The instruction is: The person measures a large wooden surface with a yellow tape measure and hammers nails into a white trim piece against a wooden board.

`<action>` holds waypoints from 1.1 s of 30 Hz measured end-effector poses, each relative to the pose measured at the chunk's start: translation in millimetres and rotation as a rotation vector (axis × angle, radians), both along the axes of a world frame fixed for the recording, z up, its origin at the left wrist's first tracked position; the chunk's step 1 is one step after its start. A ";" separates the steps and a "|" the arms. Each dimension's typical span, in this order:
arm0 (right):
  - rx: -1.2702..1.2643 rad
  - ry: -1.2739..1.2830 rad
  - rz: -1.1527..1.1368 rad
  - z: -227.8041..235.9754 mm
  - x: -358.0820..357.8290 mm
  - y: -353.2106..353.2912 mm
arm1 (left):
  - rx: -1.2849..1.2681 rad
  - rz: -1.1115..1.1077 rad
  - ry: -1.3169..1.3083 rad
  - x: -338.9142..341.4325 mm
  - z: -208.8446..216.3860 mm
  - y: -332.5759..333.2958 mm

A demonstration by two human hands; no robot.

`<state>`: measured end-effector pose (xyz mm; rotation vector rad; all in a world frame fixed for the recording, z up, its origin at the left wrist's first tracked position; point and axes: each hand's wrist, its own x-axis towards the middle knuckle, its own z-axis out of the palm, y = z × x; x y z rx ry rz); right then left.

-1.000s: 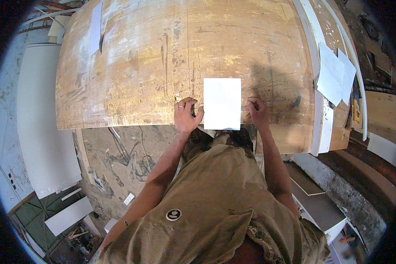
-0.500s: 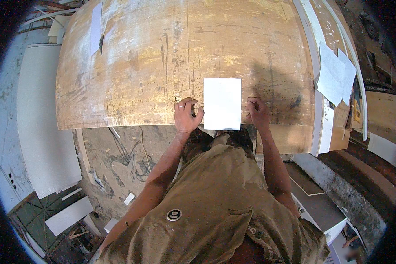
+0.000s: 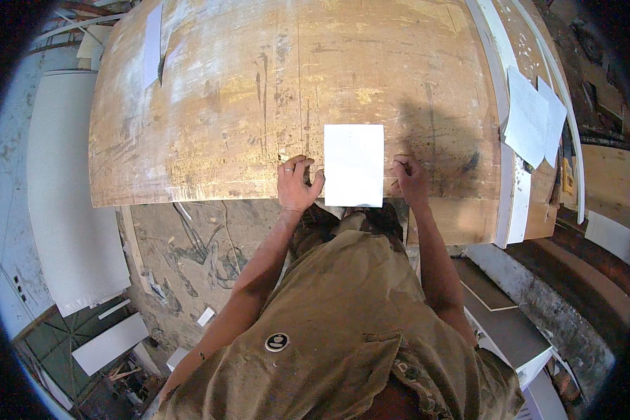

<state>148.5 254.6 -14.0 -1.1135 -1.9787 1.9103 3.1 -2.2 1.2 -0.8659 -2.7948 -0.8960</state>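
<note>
A plain white rectangular sheet (image 3: 354,166) lies at the near edge of a worn wooden tabletop (image 3: 224,119), its lower end just past the edge. My left hand (image 3: 299,183) rests on the wood to the left of the sheet, with a ring on one finger. Its fingers are bent and the thumb stands apart, holding nothing. On the other side, my right hand (image 3: 411,180) rests with loosely curled fingers and the thumb apart; I see nothing in it. Neither hand touches the sheet.
Thin white strips (image 3: 514,203) run along the table's right side, with white sheets (image 3: 528,115) over them. A narrow pale piece (image 3: 152,45) lies far left on the tabletop. A large white panel (image 3: 77,189) stands left of the table. Cords (image 3: 224,238) and scraps lie on the dirt floor.
Both my hands and the white sheet stay in place. At the lower right rim, a blurred skin-coloured shape beside a white box has shifted.
</note>
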 end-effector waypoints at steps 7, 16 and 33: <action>-0.029 0.017 -0.015 -1.1 0.1 0.1 | 0.017 -0.007 0.011 -0.4 0.1 -0.1; -0.027 -0.011 0.000 -4.9 1.0 1.1 | 0.012 -0.007 0.014 -0.3 -1.4 -1.1; 0.009 -0.031 -0.003 2.4 0.3 -1.2 | 0.010 -0.008 -0.006 -0.2 -2.4 -1.9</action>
